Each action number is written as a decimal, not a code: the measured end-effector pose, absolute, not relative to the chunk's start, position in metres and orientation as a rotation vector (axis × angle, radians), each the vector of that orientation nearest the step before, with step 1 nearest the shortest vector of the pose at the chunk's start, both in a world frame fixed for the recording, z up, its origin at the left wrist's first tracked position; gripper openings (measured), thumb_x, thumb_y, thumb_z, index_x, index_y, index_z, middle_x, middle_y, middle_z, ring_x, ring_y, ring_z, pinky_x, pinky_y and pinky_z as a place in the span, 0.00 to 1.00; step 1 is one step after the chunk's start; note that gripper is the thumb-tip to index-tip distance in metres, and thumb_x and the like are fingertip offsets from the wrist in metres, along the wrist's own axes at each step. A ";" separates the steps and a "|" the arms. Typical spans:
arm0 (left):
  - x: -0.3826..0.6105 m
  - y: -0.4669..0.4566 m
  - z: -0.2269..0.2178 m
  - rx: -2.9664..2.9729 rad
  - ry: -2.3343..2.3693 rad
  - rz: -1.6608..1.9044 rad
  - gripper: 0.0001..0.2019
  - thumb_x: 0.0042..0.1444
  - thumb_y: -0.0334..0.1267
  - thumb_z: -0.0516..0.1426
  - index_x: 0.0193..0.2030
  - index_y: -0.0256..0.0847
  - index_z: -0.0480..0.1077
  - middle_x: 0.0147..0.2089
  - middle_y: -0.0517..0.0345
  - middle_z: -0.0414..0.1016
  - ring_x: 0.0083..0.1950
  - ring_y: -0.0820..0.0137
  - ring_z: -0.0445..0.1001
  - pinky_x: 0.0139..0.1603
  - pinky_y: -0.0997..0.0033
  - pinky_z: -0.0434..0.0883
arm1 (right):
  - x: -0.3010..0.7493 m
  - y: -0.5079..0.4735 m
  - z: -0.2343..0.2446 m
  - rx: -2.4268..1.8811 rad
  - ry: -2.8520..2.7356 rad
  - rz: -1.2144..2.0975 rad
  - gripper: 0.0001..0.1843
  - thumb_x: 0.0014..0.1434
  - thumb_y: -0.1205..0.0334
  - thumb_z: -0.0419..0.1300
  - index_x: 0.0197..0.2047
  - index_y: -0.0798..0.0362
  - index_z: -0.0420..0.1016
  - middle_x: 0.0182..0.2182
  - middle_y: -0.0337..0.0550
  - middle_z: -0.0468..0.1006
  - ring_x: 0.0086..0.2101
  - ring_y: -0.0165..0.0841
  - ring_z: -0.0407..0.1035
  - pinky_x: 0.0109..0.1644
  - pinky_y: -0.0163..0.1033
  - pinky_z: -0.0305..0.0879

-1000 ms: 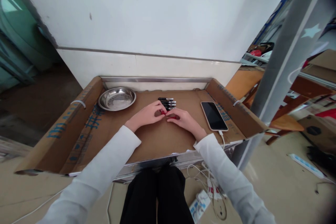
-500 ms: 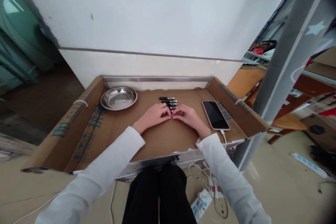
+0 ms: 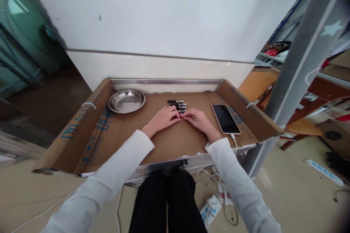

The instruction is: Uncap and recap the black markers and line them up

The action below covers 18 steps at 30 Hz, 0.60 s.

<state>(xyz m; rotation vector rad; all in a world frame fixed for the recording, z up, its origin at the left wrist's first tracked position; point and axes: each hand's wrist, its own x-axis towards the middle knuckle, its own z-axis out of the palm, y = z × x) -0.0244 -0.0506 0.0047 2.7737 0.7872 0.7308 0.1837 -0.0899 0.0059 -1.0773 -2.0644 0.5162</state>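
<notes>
Both hands meet at the middle of the cardboard-lined table. The fingertips of my left hand (image 3: 166,117) are pinched at the left end of a small red object (image 3: 181,115) with a bit of silver on it. From the other side, my right hand (image 3: 198,119) pinches its right end. Fingers cover most of it, so its kind does not show. Just beyond the fingertips lie several thin black sticks with silver ends (image 3: 175,101), set side by side in a row; the nearest are partly hidden by my hands.
A round steel bowl (image 3: 127,101) stands at the back left. To the right lies a phone (image 3: 225,119) with a white charging cable (image 3: 233,141). Raised cardboard sides (image 3: 250,109) edge the table. Power strips (image 3: 210,209) and cables lie on the floor below.
The camera view has shifted slightly. My fingertips have changed their hold a little, and more of the red object shows between them now. The black sticks, bowl and phone stay in place.
</notes>
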 end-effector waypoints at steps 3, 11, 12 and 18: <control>-0.028 -0.050 0.008 2.698 0.802 0.751 0.11 0.59 0.45 0.52 0.43 0.42 0.69 0.43 0.53 0.69 0.45 0.64 0.69 0.47 0.64 0.65 | 0.185 -0.090 0.006 -1.086 -2.035 0.463 0.09 0.58 0.56 0.57 0.39 0.49 0.75 0.37 0.44 0.75 0.38 0.34 0.70 0.46 0.41 0.65; -0.042 -0.037 0.004 2.548 1.137 0.943 0.13 0.61 0.42 0.47 0.46 0.40 0.66 0.44 0.52 0.67 0.43 0.65 0.70 0.49 0.63 0.66 | 0.202 -0.071 -0.016 -1.441 -1.778 0.076 0.20 0.61 0.63 0.45 0.54 0.57 0.65 0.50 0.55 0.70 0.52 0.39 0.63 0.57 0.47 0.59; -0.043 -0.035 0.002 2.552 1.195 0.960 0.13 0.61 0.40 0.47 0.47 0.39 0.65 0.45 0.51 0.67 0.45 0.64 0.69 0.50 0.62 0.65 | 0.204 -0.068 -0.020 -1.511 -1.800 0.036 0.21 0.60 0.63 0.45 0.55 0.59 0.64 0.52 0.58 0.68 0.54 0.41 0.61 0.59 0.49 0.57; -0.046 -0.024 -0.009 2.595 1.397 0.920 0.12 0.59 0.35 0.47 0.46 0.35 0.66 0.46 0.45 0.66 0.48 0.59 0.66 0.54 0.56 0.63 | 0.204 -0.059 -0.029 -1.734 -1.892 -0.080 0.22 0.58 0.64 0.46 0.53 0.62 0.66 0.51 0.59 0.70 0.53 0.43 0.63 0.59 0.48 0.56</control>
